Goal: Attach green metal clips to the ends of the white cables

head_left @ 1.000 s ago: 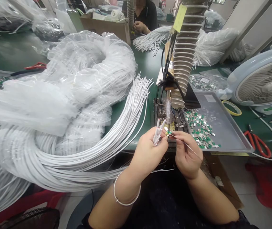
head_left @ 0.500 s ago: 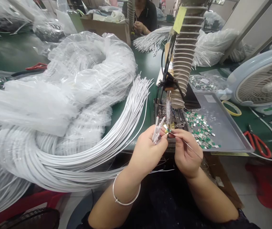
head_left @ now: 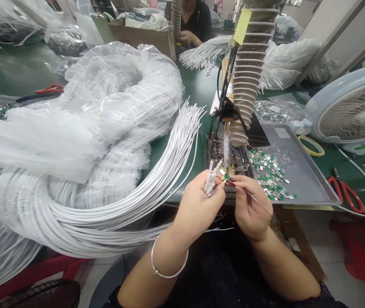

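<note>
My left hand (head_left: pixel 198 199) is closed around several white cables (head_left: pixel 212 177), their cut ends pointing up. At its fingertips is a small green circuit board with a metal connector (head_left: pixel 225 174), just under the tip of a mounted soldering iron (head_left: pixel 227 145). My right hand (head_left: pixel 252 205) pinches a thin strand of solder wire (head_left: pixel 259 201) that runs back over the palm, its front end near the board. The fingertips of both hands almost meet. Exactly where the board is gripped is partly hidden by the fingers.
A big bundle of white cables (head_left: pixel 131 205) in plastic bags fills the left. To the right, a grey tray (head_left: pixel 307 171) carries small green boards (head_left: pixel 270 173). A ribbed hose (head_left: pixel 248 77), red-handled scissors (head_left: pixel 345 192), yellow tape (head_left: pixel 310 146) and a fan (head_left: pixel 362 107) stand nearby. A co-worker (head_left: pixel 190 25) sits opposite.
The board at my fingertips has shifted slightly, and its metal connector shows more plainly below the iron tip. Both hands stay in nearly the same place.
</note>
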`<state>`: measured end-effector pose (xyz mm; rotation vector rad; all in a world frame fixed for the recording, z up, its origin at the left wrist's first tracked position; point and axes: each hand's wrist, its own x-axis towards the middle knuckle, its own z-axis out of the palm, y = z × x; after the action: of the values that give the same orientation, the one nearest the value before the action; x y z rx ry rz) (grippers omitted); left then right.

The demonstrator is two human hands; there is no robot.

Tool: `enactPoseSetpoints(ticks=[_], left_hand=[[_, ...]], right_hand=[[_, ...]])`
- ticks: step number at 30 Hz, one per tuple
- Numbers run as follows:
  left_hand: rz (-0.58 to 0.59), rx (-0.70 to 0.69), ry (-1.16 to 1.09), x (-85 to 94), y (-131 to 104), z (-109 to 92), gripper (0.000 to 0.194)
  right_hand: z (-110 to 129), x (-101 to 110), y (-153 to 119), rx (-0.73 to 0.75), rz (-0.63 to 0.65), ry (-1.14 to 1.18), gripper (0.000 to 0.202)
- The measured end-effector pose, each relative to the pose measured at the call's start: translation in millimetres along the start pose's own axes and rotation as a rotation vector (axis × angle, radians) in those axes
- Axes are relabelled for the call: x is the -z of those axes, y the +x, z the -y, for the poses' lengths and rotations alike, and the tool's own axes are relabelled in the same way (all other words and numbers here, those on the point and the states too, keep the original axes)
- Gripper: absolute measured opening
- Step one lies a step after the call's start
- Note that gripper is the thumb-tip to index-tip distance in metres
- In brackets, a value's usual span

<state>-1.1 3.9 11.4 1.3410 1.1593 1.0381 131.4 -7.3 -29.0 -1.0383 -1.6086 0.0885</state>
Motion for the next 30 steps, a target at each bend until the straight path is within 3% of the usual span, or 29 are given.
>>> enactPoseSetpoints(ticks=[10, 17, 30], left_hand=[[0.014, 0.021, 0.039, 0.4, -0.8, 7.2, 0.007], [0.044, 0.060, 0.128, 2.4, -2.2, 7.4, 0.020], [0.034, 0.068, 0.053, 2.7, 1.6, 7.1, 0.021]], right_hand=[[-2.4, 1.3, -4.7, -0.017, 0.018, 0.006, 0.019], [-5.5, 2.7, -4.5, -0.012, 0.019, -0.010, 0.018], [-5.9, -0.5, -2.9, -0.005, 0.003, -0.014, 0.017]])
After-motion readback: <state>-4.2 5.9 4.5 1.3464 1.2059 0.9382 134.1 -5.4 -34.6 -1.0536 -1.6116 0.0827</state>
